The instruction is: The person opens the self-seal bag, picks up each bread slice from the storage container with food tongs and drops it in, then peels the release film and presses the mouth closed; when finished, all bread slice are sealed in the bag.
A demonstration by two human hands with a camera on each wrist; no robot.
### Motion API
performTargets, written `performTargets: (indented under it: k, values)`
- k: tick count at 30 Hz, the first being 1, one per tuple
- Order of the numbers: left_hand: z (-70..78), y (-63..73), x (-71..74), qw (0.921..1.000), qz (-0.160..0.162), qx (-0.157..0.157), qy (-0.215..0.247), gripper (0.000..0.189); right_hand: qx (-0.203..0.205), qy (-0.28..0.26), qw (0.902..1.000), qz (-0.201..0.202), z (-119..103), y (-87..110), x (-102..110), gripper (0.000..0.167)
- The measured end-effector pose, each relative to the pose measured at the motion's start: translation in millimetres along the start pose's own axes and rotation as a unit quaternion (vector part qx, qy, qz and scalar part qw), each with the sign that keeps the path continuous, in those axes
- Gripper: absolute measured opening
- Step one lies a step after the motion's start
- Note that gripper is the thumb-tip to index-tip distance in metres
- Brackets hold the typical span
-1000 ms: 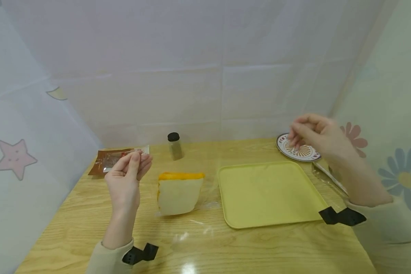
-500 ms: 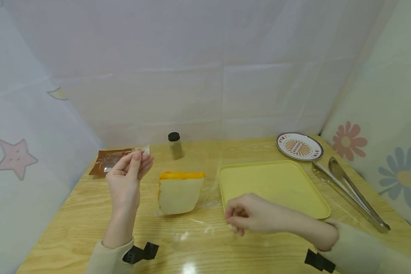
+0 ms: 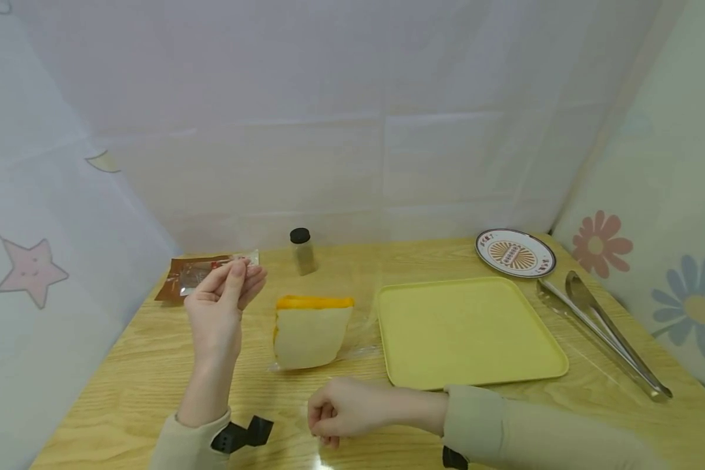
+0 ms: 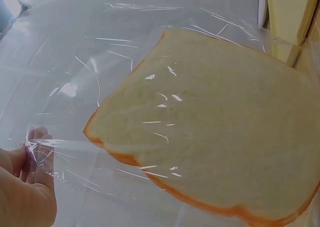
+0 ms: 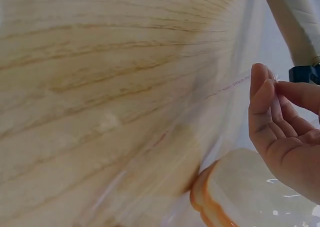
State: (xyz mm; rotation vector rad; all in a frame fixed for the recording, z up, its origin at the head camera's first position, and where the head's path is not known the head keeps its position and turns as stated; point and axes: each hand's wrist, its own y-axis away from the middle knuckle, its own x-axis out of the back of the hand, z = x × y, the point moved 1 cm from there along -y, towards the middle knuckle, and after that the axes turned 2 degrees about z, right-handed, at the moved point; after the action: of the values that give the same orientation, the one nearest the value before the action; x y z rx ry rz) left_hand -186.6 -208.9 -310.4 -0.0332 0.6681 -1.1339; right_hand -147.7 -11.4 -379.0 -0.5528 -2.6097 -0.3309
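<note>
In the head view a bread slice (image 3: pixel 311 336) with an orange-brown crust stands out on the wooden table (image 3: pixel 147 365), between my hands. Clear plastic film (image 4: pixel 69 89) with bright creases overlaps its face in the left wrist view. Raised to the left of the bread, my left hand (image 3: pixel 216 316) pinches one part of the film between thumb and fingers. My right hand (image 3: pixel 352 410) is low in front of the bread, its thumb and fingertips pinching another part. Small reddish print (image 5: pixel 235 84) runs along the film there.
A yellow tray (image 3: pixel 470 336) lies right of the bread. Behind it is a patterned plate (image 3: pixel 516 253), with metal tongs (image 3: pixel 608 336) along the right side. A black-capped jar (image 3: pixel 303 253) stands at the back; a brown packet (image 3: pixel 172 285) lies at the back left.
My right hand has swept from above the plate at the right, down and left across the tray, to the table in front of the bread. The left hand has stayed nearly still.
</note>
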Motion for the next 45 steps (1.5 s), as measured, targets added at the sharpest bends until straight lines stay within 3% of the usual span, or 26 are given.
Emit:
performTargets:
  k: [3, 6, 9, 11, 19, 24, 28, 32, 34, 36, 38, 41, 45]
  values:
    - [0.0, -0.2, -0.3, 1.0, -0.001, 0.0, -0.002, 0.023, -0.001, -0.007, 0.9999, -0.012, 7.8, -10.7, -4.8, 0.016]
    - [0.1, -0.3, -0.8, 1.0, -0.002, 0.004, -0.006, 0.023, 0.011, 0.068, 0.9975, -0.016, 11.3, -16.6, -7.3, 0.02]
    - [0.2, -0.2, -1.3, 0.9999, -0.003, 0.005, -0.011, 0.023, 0.026, 0.155, 0.9876, -0.002, 9.5, -18.6, -6.1, 0.021]
    - [0.5, -0.3, -1.5, 0.9999, -0.003, 0.004, -0.012, 0.023, 0.028, 0.183, 0.9826, 0.015, 5.4, -18.6, -2.8, 0.02]
    - [1.1, -1.2, -1.4, 0.9999, -0.003, 0.001, -0.013, 0.022, 0.045, 0.216, 0.965, 0.141, -26.4, -6.0, 28.3, 0.026]
    - [0.7, -0.9, -1.9, 0.9999, 0.0, 0.011, -0.009, 0.022, 0.07, 0.179, 0.9499, 0.247, -41.9, 20.6, 56.9, 0.029]
    - [-0.2, -0.6, -2.4, 0.9999, 0.003, 0.014, -0.007, 0.022, 0.095, 0.126, 0.921, 0.356, -48.5, 43.1, 78.6, 0.021]
    - [-1.2, -0.1, -3.0, 0.9999, 0.004, 0.012, -0.007, 0.022, 0.097, 0.074, 0.8757, 0.467, -47.2, 60.2, 96.0, 0.01]
    - [-1.8, 0.1, -3.3, 0.9999, 0.004, 0.009, -0.007, 0.022, 0.097, 0.058, 0.8534, 0.509, -43.0, 64.2, 102.6, 0.014]
    - [-2.3, 0.3, -3.4, 1.0, 0.003, 0.005, -0.007, 0.022, 0.094, 0.046, 0.8426, 0.528, -37.7, 65.1, 107.6, 0.023]
    - [-2.4, 0.4, -3.2, 1.0, 0.002, 0.001, -0.005, 0.021, 0.084, 0.036, 0.8473, 0.523, -31.5, 63.5, 111.4, 0.032]
    - [-2.0, 0.9, -2.3, 1.0, 0.002, -0.006, -0.001, 0.021, 0.069, 0.011, 0.8636, 0.499, -21.3, 58.5, 115.3, 0.044]
    - [-1.3, 1.9, -1.0, 0.9999, 0.004, -0.009, -0.004, 0.023, 0.058, -0.024, 0.8808, 0.469, -9.1, 51.9, 116.4, 0.044]
